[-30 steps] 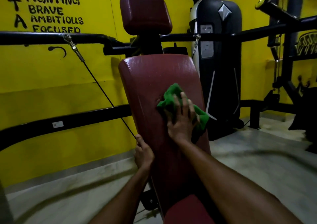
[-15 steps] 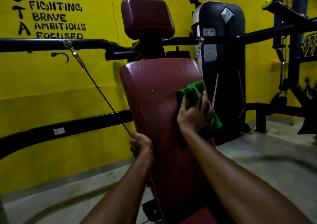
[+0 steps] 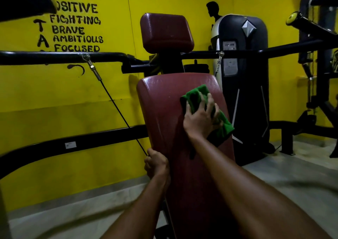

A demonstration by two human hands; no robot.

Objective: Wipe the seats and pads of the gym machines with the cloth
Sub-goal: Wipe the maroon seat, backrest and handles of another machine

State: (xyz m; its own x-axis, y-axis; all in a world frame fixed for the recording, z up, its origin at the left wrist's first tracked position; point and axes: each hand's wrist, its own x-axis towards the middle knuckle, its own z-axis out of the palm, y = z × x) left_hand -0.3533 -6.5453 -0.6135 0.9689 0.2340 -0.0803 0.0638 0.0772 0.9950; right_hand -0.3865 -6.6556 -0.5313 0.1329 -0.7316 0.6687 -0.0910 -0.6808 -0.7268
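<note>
Our right hand (image 3: 200,119) presses the green cloth (image 3: 196,94) against the upper right of the maroon back pad (image 3: 164,110), centre frame, with its fingers (image 3: 211,104) spread apart on the cloth. Lower left, our left hand (image 3: 157,163) grips the back pad's edge, fingers clamped round it. 1 head pad (image 3: 166,32) stands above.

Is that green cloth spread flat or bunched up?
Bunched: the green cloth shows thick folds under the right hand on the maroon back pad.

My right hand (image 3: 201,119) has slid the green cloth (image 3: 196,96) up the back pad (image 3: 164,110), from its middle toward its upper-right corner.
</note>
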